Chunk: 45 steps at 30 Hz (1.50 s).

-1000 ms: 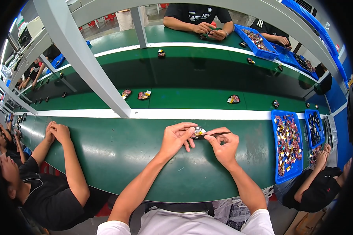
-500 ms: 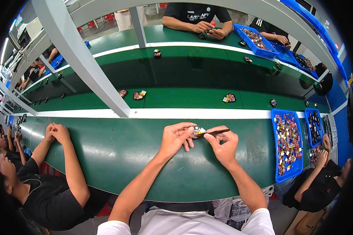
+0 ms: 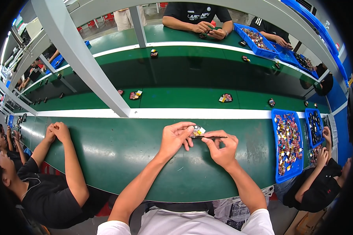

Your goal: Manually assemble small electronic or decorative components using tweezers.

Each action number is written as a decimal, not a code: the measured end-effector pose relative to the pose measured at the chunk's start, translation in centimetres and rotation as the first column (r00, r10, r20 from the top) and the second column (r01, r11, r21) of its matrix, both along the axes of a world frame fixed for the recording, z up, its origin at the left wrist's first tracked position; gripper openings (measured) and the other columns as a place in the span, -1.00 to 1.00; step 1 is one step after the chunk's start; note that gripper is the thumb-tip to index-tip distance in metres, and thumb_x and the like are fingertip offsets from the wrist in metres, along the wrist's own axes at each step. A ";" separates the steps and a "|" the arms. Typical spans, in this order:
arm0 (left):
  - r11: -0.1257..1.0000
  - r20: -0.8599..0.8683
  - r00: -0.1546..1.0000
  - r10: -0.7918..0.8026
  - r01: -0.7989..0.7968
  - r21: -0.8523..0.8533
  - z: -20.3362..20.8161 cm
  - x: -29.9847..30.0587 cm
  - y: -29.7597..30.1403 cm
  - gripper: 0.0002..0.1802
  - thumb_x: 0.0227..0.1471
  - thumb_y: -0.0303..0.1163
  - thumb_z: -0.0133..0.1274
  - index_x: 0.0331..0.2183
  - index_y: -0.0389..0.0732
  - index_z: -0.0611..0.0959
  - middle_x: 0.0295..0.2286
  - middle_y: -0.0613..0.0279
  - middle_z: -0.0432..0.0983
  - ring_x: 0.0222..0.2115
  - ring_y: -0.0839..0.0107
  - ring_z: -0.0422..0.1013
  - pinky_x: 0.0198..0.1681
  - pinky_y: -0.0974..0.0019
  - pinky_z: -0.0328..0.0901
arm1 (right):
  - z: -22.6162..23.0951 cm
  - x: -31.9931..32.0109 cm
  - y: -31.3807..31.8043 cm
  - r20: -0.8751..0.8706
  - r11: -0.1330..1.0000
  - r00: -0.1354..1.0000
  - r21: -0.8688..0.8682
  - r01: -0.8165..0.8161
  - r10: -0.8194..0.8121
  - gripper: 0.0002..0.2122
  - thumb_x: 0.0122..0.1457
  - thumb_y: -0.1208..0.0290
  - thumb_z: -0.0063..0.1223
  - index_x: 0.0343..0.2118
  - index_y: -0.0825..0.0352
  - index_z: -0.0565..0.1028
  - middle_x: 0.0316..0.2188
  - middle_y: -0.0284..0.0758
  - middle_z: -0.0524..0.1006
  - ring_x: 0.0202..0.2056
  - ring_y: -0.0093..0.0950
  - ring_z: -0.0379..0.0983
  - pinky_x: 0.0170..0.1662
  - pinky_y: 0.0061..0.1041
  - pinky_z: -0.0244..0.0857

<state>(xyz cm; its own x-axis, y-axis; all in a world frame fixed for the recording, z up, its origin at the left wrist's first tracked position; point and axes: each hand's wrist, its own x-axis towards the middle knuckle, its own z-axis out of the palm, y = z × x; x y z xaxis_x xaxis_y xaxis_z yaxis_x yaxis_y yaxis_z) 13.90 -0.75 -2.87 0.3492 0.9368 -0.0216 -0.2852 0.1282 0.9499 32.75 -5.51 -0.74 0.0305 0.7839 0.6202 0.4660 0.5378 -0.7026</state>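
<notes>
Green bench [image 3: 117,152], small part [image 3: 197,131] between 2 hands, mid-surface.

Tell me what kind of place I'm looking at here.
Most likely a factory assembly line. Several people sit along a long green belt, blue trays of small parts stand beside them, and the left hand and right hand work on a small part with a thin dark tool.

A: Factory assembly line. Long green conveyor belt [image 3: 184,98] runs between two green desks [image 3: 117,156], grey steel frame [image 3: 82,58] overhead.

B: Agreed. Seated workers [image 3: 47,188] on both sides, blue parts bins [image 3: 288,147] full of small pieces, small assemblies [image 3: 226,98] spaced along the belt.
</notes>
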 end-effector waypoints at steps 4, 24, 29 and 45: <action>1.000 -0.003 1.000 0.002 -0.002 0.005 0.0 0.0 -0.1 -0.71 0.24 -0.45 0.09 -0.08 -0.45 0.62 -0.46 0.09 0.60 -0.62 0.45 0.52 -0.67 0.45 0.39 | 0.3 -0.2 0.0 0.000 1.000 1.000 0.026 -0.008 0.008 -0.90 -0.02 0.58 0.37 -0.43 0.33 0.64 -0.56 -0.42 0.63 -0.78 -0.70 0.16 -0.64 -0.63 0.06; 0.996 0.013 0.996 -0.083 0.083 0.011 -0.1 -0.3 0.1 -0.67 0.20 -0.50 0.11 -0.03 -0.47 0.59 -0.32 0.01 0.64 -0.53 0.42 0.55 -0.60 0.44 0.45 | -0.1 0.0 0.2 0.013 0.998 1.000 0.062 0.011 -0.011 -0.88 -0.06 0.58 0.39 -0.44 0.30 0.65 -0.79 -0.46 0.38 -0.78 -0.66 0.12 -0.65 -0.59 0.01; 0.998 -0.024 0.998 -0.057 0.057 0.013 -0.4 0.0 -0.1 -0.68 0.20 -0.53 0.10 -0.02 -0.46 0.58 -0.34 0.05 0.64 -0.54 0.45 0.54 -0.59 0.44 0.46 | 0.0 0.0 0.1 0.017 0.998 1.000 0.068 0.008 -0.009 -0.88 -0.07 0.59 0.39 -0.44 0.30 0.65 -0.74 -0.45 0.47 -0.79 -0.66 0.14 -0.64 -0.59 0.04; 1.000 -0.136 0.991 0.021 -0.019 0.015 -0.3 0.9 -0.7 -0.70 0.20 -0.50 0.13 -0.08 -0.49 0.57 -0.55 0.14 0.59 -0.63 0.53 0.48 -0.60 0.44 0.41 | 0.0 0.2 -0.1 0.142 0.981 0.990 0.188 -0.046 0.019 -0.88 -0.07 0.62 0.33 -0.48 0.26 0.61 -0.54 -0.42 0.66 -0.69 -0.53 0.47 -0.62 -0.55 0.13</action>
